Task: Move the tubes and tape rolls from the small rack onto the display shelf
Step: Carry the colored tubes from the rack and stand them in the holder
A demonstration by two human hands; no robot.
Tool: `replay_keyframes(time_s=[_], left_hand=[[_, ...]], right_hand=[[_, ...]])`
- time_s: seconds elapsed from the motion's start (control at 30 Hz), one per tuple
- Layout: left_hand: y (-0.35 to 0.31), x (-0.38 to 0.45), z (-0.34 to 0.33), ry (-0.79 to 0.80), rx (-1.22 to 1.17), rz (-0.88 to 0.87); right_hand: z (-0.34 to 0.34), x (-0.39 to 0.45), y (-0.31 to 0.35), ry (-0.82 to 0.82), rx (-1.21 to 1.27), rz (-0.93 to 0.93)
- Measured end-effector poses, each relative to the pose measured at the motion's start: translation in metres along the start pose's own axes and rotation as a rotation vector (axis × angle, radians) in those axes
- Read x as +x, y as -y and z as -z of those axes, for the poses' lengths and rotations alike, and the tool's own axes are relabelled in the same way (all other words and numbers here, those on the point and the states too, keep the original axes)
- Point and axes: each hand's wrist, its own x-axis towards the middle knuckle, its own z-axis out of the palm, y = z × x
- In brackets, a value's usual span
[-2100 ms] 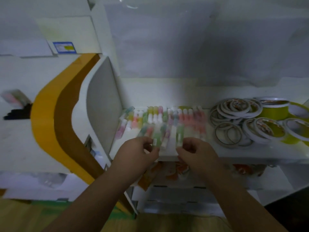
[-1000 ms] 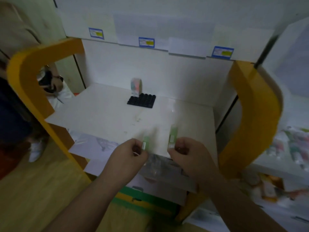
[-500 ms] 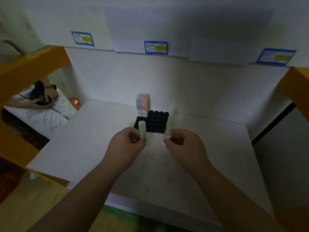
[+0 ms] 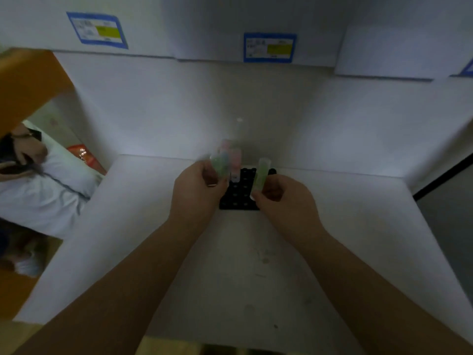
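A black holder with round holes (image 4: 242, 194) sits near the back of the white display shelf (image 4: 256, 265). Pink tubes (image 4: 235, 160) stand upright in its far left corner. My left hand (image 4: 198, 189) pinches a pale green tube (image 4: 219, 163) just left of the pink ones, above the holder's left edge. My right hand (image 4: 284, 199) holds a second green tube (image 4: 261, 174) upright over the holder's right side. Whether either green tube touches the holder is blurred.
The shelf's white back wall (image 4: 256, 111) rises close behind the holder, with blue price labels (image 4: 268, 47) on the shelf edge above. An orange frame post (image 4: 28, 80) stands at the left. Beyond it another person's sleeve (image 4: 46, 180) shows.
I turned from the small rack of tubes and tape rolls to the display shelf, carrying one green tube in each hand. Both hands have moved forward and now reach the black holder.
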Motion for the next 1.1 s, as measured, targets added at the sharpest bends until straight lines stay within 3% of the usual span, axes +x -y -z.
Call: replay_keyframes(time_s=[0.43, 0.83, 1.1], left_hand=[[0.012, 0.007, -0.005, 0.079, 0.121, -0.175], [0.009, 0.006, 0.000, 0.118, 0.122, -0.153], [0.006, 0.007, 0.005, 0.146, 0.125, -0.155]], right_hand=[[-0.017, 0.017, 0.016, -0.058, -0.024, 0.022], [-0.022, 0.027, 0.021, 0.018, -0.216, 0.181], [-0.032, 0.036, 0.019, 0.079, -0.318, 0.149]])
